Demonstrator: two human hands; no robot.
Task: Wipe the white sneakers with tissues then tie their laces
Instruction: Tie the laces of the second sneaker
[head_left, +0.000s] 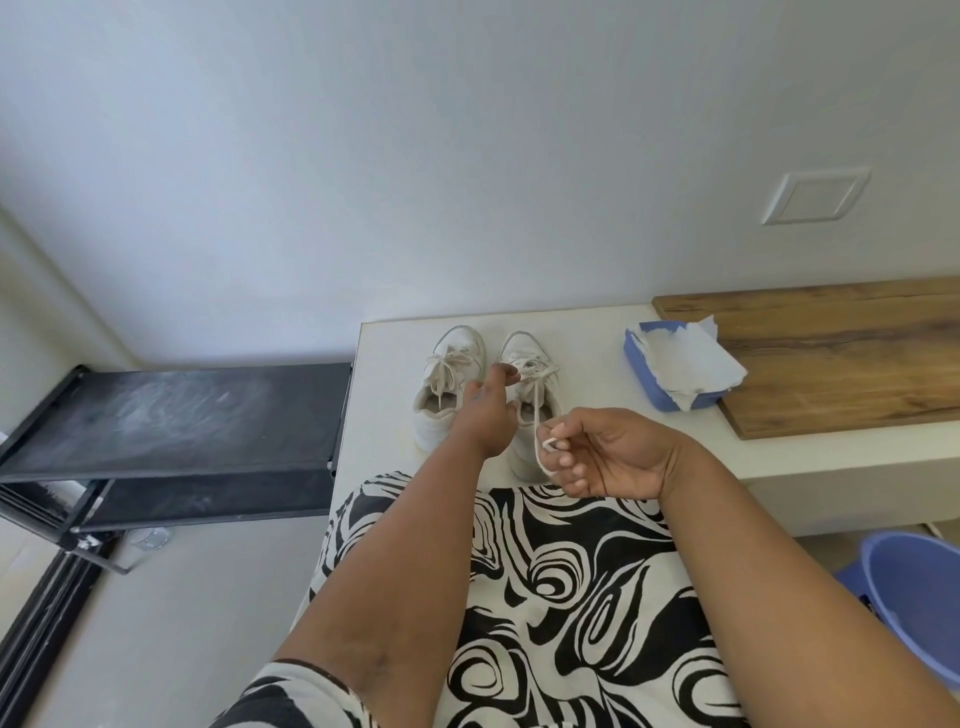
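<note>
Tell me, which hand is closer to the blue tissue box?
The right hand. It holds a lace end in front of the right sneaker, with the blue tissue box off to its right. The left hand sits between the two sneakers, farther away.

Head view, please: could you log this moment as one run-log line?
stage: lacing | left hand: pinches lace at right sneaker | right hand: pulls lace end | left sneaker: bow tied

Garment (571, 597): black-and-white swirl print, covering the lap; short sleeve (291, 696) in the same print. Forearms bare, no jewellery visible.
</note>
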